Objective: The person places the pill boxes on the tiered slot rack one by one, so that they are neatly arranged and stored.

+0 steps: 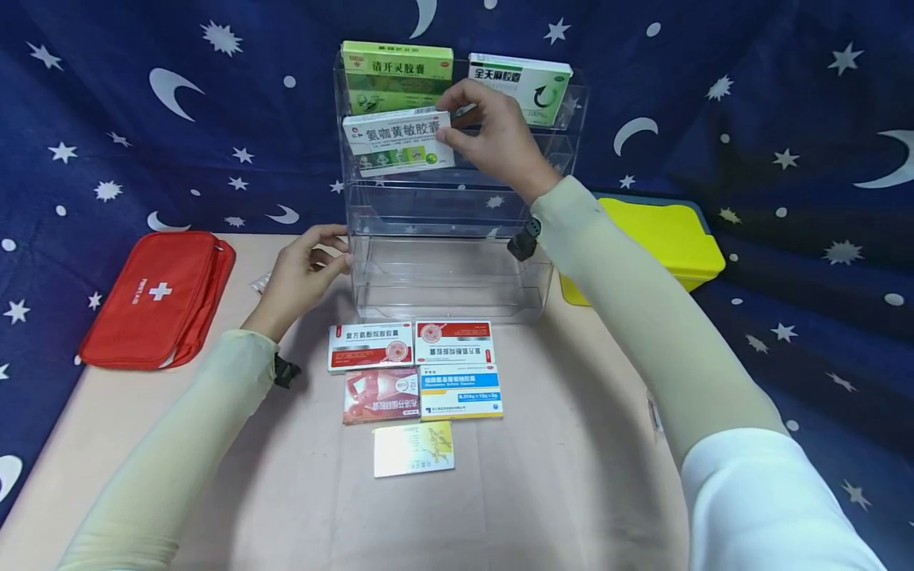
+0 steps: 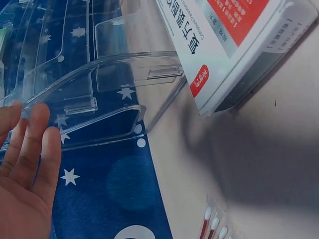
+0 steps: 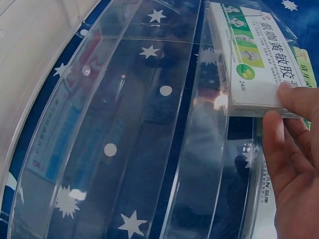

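My right hand point(image 1: 493, 135) pinches a white medicine box point(image 1: 398, 143) with a green picture strip by its right end. The box leans at the left of the second tier of a clear tiered rack point(image 1: 450, 297). In the right wrist view, the thumb lies on the front of the box and the fingers on its end. At the rack's left side, my left hand point(image 1: 303, 270) holds the edge with thumb and fingertips. Behind, on the top tier, stand a green medicine box point(image 1: 400, 75) and a white-and-green medicine box point(image 1: 528, 83), partly covered by my right hand.
Before the rack lie two red-and-white boxes point(image 1: 371, 346), a red box point(image 1: 382, 395), a blue-and-white box point(image 1: 461, 392) and a white-and-yellow box point(image 1: 414, 449). A red first-aid pouch point(image 1: 157, 293) lies left, a yellow container point(image 1: 664, 238) right. Cotton swabs point(image 2: 213, 223) lie near the left hand.
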{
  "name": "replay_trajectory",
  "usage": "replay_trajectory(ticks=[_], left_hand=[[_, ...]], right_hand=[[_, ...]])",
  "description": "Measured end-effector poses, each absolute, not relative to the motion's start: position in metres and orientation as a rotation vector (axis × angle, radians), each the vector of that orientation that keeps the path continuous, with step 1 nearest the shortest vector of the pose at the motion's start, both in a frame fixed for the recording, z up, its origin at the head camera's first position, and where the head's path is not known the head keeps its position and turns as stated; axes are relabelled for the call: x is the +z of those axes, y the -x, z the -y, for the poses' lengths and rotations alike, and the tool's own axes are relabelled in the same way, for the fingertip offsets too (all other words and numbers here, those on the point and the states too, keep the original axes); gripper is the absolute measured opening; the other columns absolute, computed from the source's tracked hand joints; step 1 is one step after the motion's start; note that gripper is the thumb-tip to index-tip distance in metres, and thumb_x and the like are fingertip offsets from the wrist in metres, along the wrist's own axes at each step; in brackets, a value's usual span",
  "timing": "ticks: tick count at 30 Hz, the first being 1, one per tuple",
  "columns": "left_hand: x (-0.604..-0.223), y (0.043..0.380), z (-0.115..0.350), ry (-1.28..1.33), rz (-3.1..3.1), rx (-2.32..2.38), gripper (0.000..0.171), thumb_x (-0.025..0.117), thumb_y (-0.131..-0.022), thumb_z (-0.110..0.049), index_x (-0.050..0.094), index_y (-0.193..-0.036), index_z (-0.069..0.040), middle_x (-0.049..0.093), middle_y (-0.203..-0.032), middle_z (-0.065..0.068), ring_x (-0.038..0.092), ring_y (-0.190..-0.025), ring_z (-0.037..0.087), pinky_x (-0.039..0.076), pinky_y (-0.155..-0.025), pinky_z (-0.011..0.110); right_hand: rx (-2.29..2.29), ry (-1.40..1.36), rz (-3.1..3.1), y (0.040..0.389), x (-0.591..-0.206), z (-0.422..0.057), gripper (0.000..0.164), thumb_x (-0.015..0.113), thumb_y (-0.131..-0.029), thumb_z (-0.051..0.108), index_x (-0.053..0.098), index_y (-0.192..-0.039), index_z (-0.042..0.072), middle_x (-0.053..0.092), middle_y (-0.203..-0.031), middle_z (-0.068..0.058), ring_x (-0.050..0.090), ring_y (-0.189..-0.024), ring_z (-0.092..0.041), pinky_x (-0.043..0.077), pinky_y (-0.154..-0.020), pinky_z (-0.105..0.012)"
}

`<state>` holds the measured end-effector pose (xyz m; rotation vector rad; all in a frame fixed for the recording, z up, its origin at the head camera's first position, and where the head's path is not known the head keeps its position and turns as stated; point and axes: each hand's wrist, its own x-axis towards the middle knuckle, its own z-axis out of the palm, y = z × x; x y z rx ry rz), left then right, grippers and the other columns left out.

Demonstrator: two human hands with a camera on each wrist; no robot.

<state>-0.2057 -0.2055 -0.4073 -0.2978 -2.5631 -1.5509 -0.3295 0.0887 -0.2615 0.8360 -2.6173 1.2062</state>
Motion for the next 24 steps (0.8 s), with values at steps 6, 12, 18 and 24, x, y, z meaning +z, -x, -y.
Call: replay_trajectory(ticks=[6,12,18,24], left_hand=[[-0.408,0.205,0.205,0.292,2.528,-1.582,0.044,0.073,-0.095,-0.009,0.06,-0.137,-0.011,0.064,-0.108,0.007,0.068,-0.084,0.018,0.048,-0.065,0.021],[-0.406,0.204,0.205,0.283,2.528,-1.579,0.044,0.074,-0.094,-0.007,0.061,-0.136,-0.01,0.065,-0.105,0.007,0.066,-0.083,0.018,0.048,-0.065,0.021],[-0.406,0.204,0.205,0.28,2.54,-1.574,0.044,0.073,-0.095,-0.009,0.059,-0.137,-0.01,0.065,-0.105,0.006,0.067,-0.083,0.017,0.046,-0.062,0.021],[-0.406,0.204,0.204,0.283,2.548,-1.583,0.044,0.071,-0.097,-0.01,0.058,-0.139,-0.011,0.064,-0.106,0.006,0.067,-0.083,0.018,0.045,-0.061,0.022]], right_hand=[[1.221,-0.82,2.641,0.333,-0.266,-0.088,0.029,0.074,-0.095,0.02,0.064,-0.121,0.014,0.062,-0.124,0.005,0.064,-0.105,-0.011,0.052,-0.087,-0.028],[1.212,-0.825,2.642,0.334,-0.269,-0.088,0.029,0.075,-0.094,0.02,0.064,-0.12,0.013,0.063,-0.123,0.005,0.065,-0.105,-0.011,0.051,-0.089,-0.026],[1.211,-0.837,2.645,0.333,-0.271,-0.089,0.028,0.075,-0.094,0.02,0.064,-0.119,0.013,0.063,-0.121,0.004,0.064,-0.106,-0.012,0.049,-0.091,-0.024],[1.189,-0.847,2.652,0.333,-0.275,-0.09,0.029,0.076,-0.094,0.02,0.063,-0.118,0.012,0.063,-0.121,0.004,0.065,-0.104,-0.011,0.049,-0.092,-0.023]])
